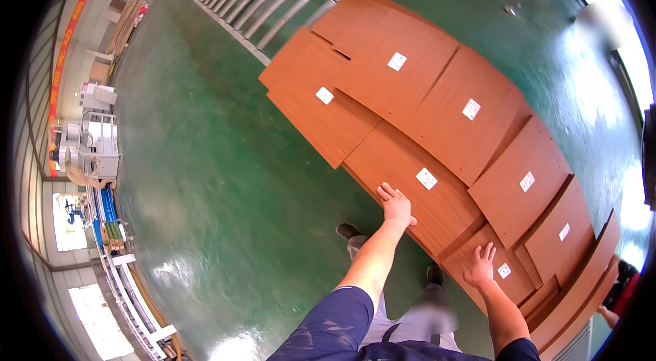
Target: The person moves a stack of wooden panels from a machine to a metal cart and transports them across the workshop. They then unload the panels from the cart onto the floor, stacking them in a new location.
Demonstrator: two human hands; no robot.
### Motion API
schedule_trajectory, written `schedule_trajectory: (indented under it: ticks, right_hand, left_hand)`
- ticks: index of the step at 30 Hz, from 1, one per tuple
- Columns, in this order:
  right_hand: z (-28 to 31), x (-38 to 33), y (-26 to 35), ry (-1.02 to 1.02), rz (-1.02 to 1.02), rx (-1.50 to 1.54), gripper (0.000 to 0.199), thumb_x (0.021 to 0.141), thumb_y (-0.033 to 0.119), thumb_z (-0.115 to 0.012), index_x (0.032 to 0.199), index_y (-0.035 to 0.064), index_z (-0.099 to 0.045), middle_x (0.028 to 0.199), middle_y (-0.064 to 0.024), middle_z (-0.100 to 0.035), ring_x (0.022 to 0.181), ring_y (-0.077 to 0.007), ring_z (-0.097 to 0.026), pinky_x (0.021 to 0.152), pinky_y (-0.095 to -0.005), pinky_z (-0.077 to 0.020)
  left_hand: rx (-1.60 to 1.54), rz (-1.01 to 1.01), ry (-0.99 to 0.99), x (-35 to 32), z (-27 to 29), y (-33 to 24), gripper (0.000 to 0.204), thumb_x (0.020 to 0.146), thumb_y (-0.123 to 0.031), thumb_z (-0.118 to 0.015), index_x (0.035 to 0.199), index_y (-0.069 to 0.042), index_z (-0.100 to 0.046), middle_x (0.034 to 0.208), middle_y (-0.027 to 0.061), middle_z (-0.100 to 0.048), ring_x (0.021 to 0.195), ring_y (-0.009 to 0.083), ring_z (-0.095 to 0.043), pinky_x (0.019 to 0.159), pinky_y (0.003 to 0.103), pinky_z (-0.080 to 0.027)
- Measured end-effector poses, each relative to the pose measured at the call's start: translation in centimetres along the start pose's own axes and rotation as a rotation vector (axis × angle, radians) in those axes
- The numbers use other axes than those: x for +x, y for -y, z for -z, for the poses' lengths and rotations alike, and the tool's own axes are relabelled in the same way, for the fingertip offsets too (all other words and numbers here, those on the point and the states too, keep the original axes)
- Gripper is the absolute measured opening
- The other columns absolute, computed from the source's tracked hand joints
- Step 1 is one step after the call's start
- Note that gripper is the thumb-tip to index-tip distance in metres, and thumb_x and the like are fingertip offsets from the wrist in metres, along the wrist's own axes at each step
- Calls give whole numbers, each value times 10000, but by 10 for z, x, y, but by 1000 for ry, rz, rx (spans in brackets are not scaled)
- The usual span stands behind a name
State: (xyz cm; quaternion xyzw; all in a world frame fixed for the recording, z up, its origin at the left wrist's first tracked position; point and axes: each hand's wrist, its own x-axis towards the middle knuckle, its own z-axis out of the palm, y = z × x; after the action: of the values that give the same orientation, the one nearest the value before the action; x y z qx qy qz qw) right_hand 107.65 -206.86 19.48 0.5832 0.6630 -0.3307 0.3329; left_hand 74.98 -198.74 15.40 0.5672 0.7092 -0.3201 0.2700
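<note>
Brown wood-grain panels lie in overlapping rows in front of me, most with a small white printed label. My left hand (396, 209) rests at the near edge of a long panel (444, 207), fingers spread and wrapped round nothing. Closer to my body on the right, my right hand (481, 268) is over a smaller panel (509, 290), beside its label (504, 271). Its fingers are apart too. Whether that palm presses on the wood I cannot tell. At the far right end, a curved-looking panel (588, 286) stands tilted up from the others.
Beyond the panels a metal roller conveyor (249, 9) runs to the far left. Green floor (205, 156) surrounds it. Along the left wall stand white machinery (101, 142) and stacked flat sheets (126, 26). Another person's hand (608, 316) shows at the lower right, by the tilted panel.
</note>
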Motion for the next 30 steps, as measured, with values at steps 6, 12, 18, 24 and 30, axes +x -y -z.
schedule_trajectory:
  ticks: [6, 12, 18, 24, 30]
  right_hand:
    - [15, 0, 19, 106, -135, -47, 956, 673, 202, -672, 1470, -23, -195, 1523, -328, 81, 1429, -470, -18, 1135, -417, -290]
    - [13, -2, 36, 107, -124, -34, 1039, 669, 217, -721, 1499, 22, -128, 1537, -278, 140, 1444, -422, -29, 1157, -395, -248]
    - [12, 15, 79, 206, -321, 52, 1095, 672, 313, -762, 1509, 40, -109, 1560, -237, 88, 1443, -357, -151, 1160, -354, -249]
    - [73, 86, 238, 30, -118, -3, 369, 739, 333, -681, 962, 39, -691, 1003, -192, -679, 934, -365, -641, 816, -409, -520]
    - [222, 80, 567, -185, 416, 309, 521, 780, 298, -595, 1252, 80, -572, 1149, -192, -635, 1010, -356, -622, 872, -430, -499]
  left_hand:
    - [-162, -75, -2, -12, 0, 16, 1130, 604, -564, -802, 1446, 4, -310, 1462, 410, -153, 1359, 562, -180, 1117, 506, -289]
    - [-587, -376, -165, -57, -25, 165, 849, 763, -315, -738, 1444, -33, -317, 1539, 209, -205, 1438, 336, -178, 1166, 399, -230]
    - [-691, -21, 17, -165, -107, 388, 682, 821, -402, -628, 1380, -61, -435, 1285, 184, -561, 1198, 325, -532, 980, 398, -457]
    - [-799, 616, 200, -378, -270, 525, 581, 804, -444, -597, 1202, -21, -606, 1162, 221, -622, 1087, 352, -597, 934, 423, -470]
    - [-951, 441, 358, -381, -212, 566, 366, 803, -371, -607, 885, -16, -646, 959, 212, -631, 917, 349, -601, 805, 438, -469]
